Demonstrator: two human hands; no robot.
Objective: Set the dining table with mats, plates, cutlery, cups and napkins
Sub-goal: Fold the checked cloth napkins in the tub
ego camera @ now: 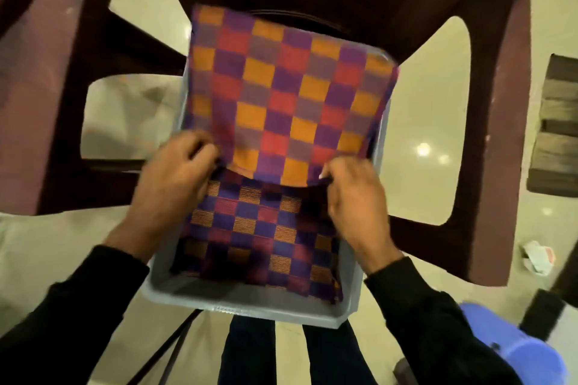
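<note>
Both hands, left hand [175, 166] & right hand [350, 191], fingers pinching top mat's [281, 94] near edge, peeling it off the stack in grey bin [250, 300] on chair [469, 9].

Top mat [281, 94]: woven cloth, matt, checked in orange, red and purple, weave seen as fine ribbing. Lower mat [256, 234]: same kind of cloth, darker, w/ striped thread lines in the squares. Tub [250, 309]: grey plastic, smooth, dull sheen. Chair [488, 103]: maroon moulded plastic, slight gloss. Floor [431, 109]: polished tile, glossy, light reflected. Sleeves [416, 316]: black cloth, matt. Stool [513, 350]: blue plastic, smooth.
</note>
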